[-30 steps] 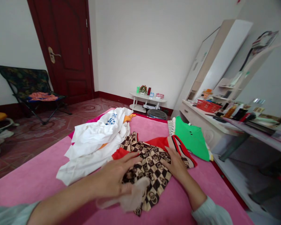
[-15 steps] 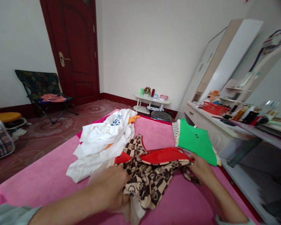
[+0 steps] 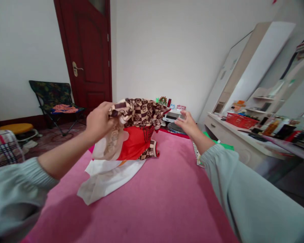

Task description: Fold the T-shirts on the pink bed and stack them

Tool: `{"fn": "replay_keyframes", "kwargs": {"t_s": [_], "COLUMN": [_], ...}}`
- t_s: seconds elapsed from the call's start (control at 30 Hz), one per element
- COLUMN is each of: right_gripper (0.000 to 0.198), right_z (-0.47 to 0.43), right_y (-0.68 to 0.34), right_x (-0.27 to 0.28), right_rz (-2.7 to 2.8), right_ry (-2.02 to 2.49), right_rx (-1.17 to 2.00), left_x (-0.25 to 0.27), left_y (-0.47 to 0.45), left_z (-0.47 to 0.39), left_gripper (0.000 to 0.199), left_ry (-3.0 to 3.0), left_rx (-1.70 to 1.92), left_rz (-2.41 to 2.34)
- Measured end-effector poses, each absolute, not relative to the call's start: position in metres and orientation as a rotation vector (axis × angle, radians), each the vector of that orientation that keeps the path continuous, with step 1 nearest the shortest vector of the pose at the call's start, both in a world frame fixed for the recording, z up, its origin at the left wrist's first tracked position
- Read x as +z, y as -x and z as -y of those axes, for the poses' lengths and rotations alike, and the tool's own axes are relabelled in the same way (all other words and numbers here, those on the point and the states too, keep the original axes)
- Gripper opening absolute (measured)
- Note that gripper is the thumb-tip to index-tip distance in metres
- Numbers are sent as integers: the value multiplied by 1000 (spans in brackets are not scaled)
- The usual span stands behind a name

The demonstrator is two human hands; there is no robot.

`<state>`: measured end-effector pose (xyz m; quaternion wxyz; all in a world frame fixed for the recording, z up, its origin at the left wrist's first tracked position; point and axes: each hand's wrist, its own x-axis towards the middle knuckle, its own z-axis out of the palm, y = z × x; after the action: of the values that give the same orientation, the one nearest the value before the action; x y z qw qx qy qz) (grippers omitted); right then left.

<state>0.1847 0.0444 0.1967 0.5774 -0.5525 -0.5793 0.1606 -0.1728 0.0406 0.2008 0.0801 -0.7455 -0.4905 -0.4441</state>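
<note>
My left hand (image 3: 100, 118) is closed around one edge of a brown-and-beige checked garment (image 3: 144, 111) with red panels, held up above the bed. Its lower part hangs down, with a red panel (image 3: 135, 141), a sheer beige panel and a short red-edged checked end showing. My right hand (image 3: 187, 125) is raised to the right of the garment, fingers apart and nothing in them. White clothing (image 3: 111, 180) lies behind and below the hanging cloth, partly hidden by it. Beyond my right forearm lies a green top (image 3: 224, 145), mostly covered by the sleeve.
Under the clothes spreads a pink bed cover (image 3: 152, 202). On the right stands a dressing table with a red basket (image 3: 240, 120) and several bottles. A camouflage folding chair (image 3: 53, 98), a yellow stool (image 3: 16, 128) and a dark red door (image 3: 87, 50) are at left.
The checked garment has gone from lying on the bed to hanging raised from my left hand. My right hand has let go of it and moved up. The view has shifted slightly.
</note>
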Motion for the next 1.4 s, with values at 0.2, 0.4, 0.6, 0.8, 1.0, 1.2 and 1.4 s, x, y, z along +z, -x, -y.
{"fn": "replay_keyframes", "kwargs": {"t_s": [0.2, 0.4, 0.6, 0.8, 1.0, 1.2, 1.4], "right_gripper": [39, 43, 21, 19, 12, 12, 29], "right_z": [-7, 64, 76, 64, 133, 161, 110], "right_y": [-312, -444, -448, -356, -175, -135, -203], "right_x": [104, 42, 38, 80, 112, 119, 51], "right_rz": [1290, 948, 874, 1128, 2200, 2047, 1519], "right_ry": [1895, 2537, 2514, 1829, 1373, 1359, 1566], "right_rx": [-90, -243, -196, -376, 324, 514, 306], "left_x": [66, 24, 26, 22, 27, 79, 96], "left_y": [173, 176, 178, 180, 184, 149, 78], "left_z": [-73, -80, -81, -82, -81, -49, 42], "left_gripper": [58, 63, 63, 63, 61, 39, 27], "left_ry": [2556, 2511, 2490, 2495, 2593, 2560, 2952], "left_rx": [-596, -613, -615, -629, -740, -1143, -1069], "left_rz": [1272, 1299, 1254, 1231, 1234, 1453, 911]}}
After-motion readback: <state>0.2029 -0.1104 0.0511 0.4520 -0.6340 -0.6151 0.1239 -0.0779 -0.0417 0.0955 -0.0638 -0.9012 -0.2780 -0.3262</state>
